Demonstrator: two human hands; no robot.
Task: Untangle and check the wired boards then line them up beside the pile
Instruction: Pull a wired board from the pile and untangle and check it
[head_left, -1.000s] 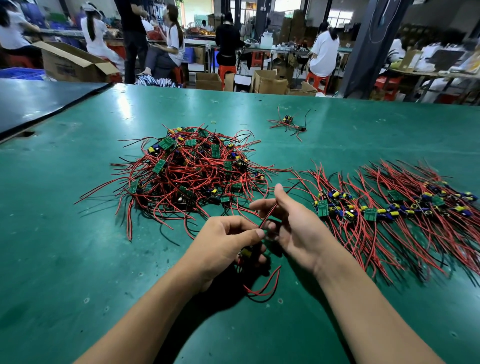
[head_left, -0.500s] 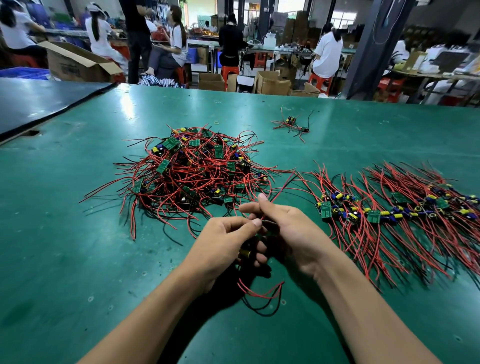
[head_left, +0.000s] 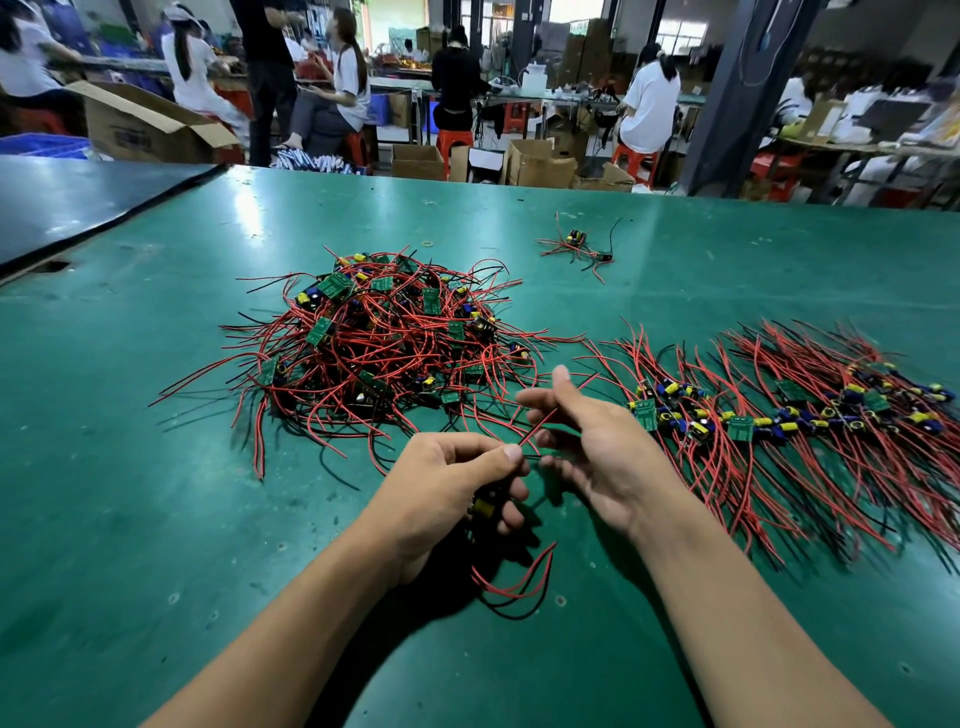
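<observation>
Table is bare green mat left of the pile, so there's sweep room that side. Just in front of the pile, left hand is clenched round one wired board, thumb pinching its red lead, probably anchoring it while the lead gets drawn straight. Front-right of the pile, right hand is loose-fingered. The lead runs past its thumb and isn't plainly gripped. Right of the pile lies the row of finished boards, leads fanned toward the near edge. Its pile-side end looks like the next slot, and the gap is narrow.
</observation>
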